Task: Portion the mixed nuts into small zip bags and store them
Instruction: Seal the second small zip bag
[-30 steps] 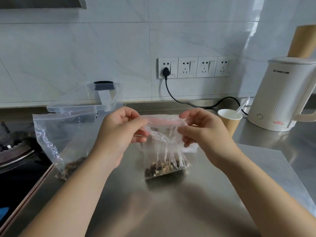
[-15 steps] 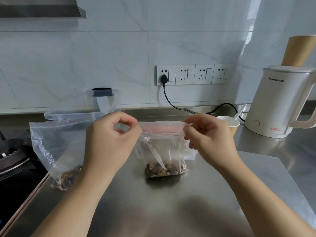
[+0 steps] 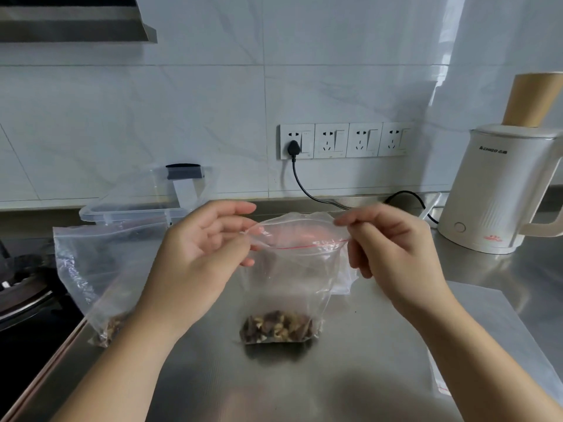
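Small zip bag point(image 3: 292, 281) w/ nuts point(image 3: 278, 327) — top pinched betw. both hands

Small zip bag point(image 3: 297, 269): clear, thin red line along its seal; nuts point(image 3: 278, 327) inside mixed brown and tan; large bag point(image 3: 91, 266) at left clear; counter point(image 3: 350, 360) brushed grey steel; kettle point(image 3: 499, 190) at right cream-white, red mark near base; wall tiles point(image 3: 198, 117) white, faint grey veining; sockets point(image 3: 345, 141) white, plug point(image 3: 294, 146) and cord black; box point(image 3: 146, 202) clear, its clip dark grey.
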